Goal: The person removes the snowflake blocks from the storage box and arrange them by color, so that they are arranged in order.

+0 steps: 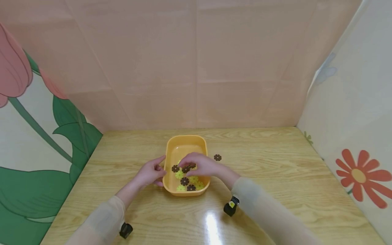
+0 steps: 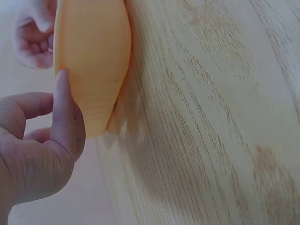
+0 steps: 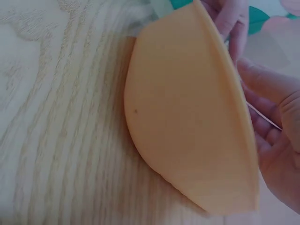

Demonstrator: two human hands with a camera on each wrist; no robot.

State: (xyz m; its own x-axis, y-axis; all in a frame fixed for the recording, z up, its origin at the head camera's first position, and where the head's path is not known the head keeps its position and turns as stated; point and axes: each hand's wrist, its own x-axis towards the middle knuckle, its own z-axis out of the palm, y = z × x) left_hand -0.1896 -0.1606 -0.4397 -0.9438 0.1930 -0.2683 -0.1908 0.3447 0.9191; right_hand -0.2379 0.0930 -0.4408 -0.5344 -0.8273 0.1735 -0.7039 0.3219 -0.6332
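An orange-yellow plastic tub (image 1: 186, 139) stands on the table, its near half holding brown snowflake discs (image 1: 184, 181) and yellow snowflake discs (image 1: 179, 175). My left hand (image 1: 150, 173) is at the tub's left side, fingertips against the outer wall near the rim; the left wrist view shows a finger (image 2: 63, 101) reaching up that wall. Over the right rim reaches my right hand (image 1: 202, 164), with thumb and fingers spread apart just above the discs. The tub's wall (image 3: 187, 112) hides its fingertips in the right wrist view.
One brown snowflake disc (image 1: 217, 157) lies on the wooden table (image 1: 260, 163) to the right of the tub. A pink sheet (image 1: 196, 68) covers the back wall. Flower-printed panels (image 1: 340, 112) border both sides.
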